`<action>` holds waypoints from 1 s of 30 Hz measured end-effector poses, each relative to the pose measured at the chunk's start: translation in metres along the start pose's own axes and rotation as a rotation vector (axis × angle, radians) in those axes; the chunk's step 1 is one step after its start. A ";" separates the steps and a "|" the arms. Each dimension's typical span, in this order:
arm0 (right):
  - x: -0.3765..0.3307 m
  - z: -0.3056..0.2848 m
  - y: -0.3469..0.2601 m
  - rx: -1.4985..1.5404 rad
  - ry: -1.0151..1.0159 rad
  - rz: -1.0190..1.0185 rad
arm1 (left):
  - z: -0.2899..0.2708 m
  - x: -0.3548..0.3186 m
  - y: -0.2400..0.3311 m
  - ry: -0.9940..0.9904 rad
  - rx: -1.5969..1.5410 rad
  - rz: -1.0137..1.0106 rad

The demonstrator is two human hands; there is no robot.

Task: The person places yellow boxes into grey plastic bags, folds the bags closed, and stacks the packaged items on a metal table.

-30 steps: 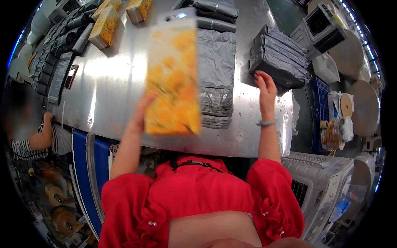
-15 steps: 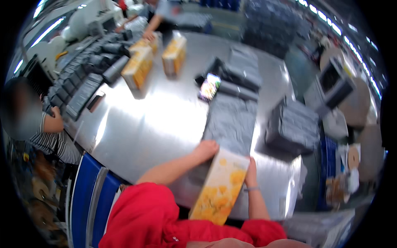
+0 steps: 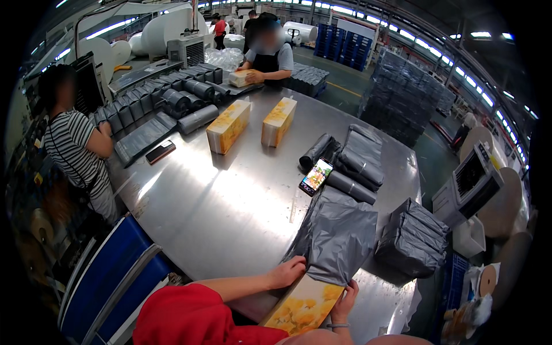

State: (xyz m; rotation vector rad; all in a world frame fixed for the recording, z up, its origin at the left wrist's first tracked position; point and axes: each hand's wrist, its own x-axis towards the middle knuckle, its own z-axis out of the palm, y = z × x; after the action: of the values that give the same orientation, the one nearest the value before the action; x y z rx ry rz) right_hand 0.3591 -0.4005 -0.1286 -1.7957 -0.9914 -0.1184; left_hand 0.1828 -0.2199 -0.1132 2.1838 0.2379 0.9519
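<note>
A long pale box with yellow flowers [image 3: 305, 306] lies before me, its near end close to my body. The mouth of a grey plastic bag [image 3: 342, 230] covers its far end. My left hand [image 3: 289, 272] is closed, pinching the bag's edge at the box's left far corner. Along the right side, my right hand [image 3: 345, 302] grips the box, fingertips at the bag's edge; part of that hand is hidden behind the box. Beyond the bag, a lit phone [image 3: 315, 176] leans on grey rolls [image 3: 351, 187].
A stack of folded grey bags [image 3: 413, 238] stands at the right. Two flowered boxes [image 3: 229, 126] [image 3: 279, 122] stand farther off on the metal table [image 3: 230, 201]. One person works at the left; another across the table holds a similar box [image 3: 244, 77]. Blue panels [image 3: 115, 270] flank me.
The bag's mouth now covers the far end of my box, which lay uncovered before. Both hands have shifted nearer. The view has tilted up; the far co-worker now holds a box in both hands.
</note>
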 end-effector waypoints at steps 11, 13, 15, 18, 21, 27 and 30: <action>0.019 -0.027 0.001 -0.532 -0.668 0.134 | -0.003 0.006 0.013 -0.603 0.508 -0.361; -0.050 -0.054 0.027 -0.664 -0.830 -0.043 | -0.032 -0.024 0.064 -0.747 0.230 -0.359; -0.087 -0.068 0.012 -0.581 -0.882 -0.035 | -0.036 -0.099 0.068 -1.059 0.301 -0.341; -0.080 -0.062 0.001 -0.399 -0.752 0.087 | -0.033 -0.092 0.064 -1.273 0.282 -0.317; -0.066 -0.051 0.007 -0.273 -0.699 0.217 | -0.037 -0.063 0.059 -0.961 0.312 -0.432; -0.075 -0.064 0.011 -0.091 -0.643 0.618 | -0.046 -0.073 0.099 -0.474 0.342 -0.399; -0.077 -0.057 0.006 0.031 -0.617 0.692 | -0.001 -0.063 0.103 -0.366 0.207 -0.055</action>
State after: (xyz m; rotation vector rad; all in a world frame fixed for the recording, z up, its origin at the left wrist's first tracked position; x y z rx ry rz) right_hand 0.3329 -0.4915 -0.1452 -2.0906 -0.7045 0.9172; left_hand 0.1255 -0.3201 -0.0776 2.4788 0.2272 0.5006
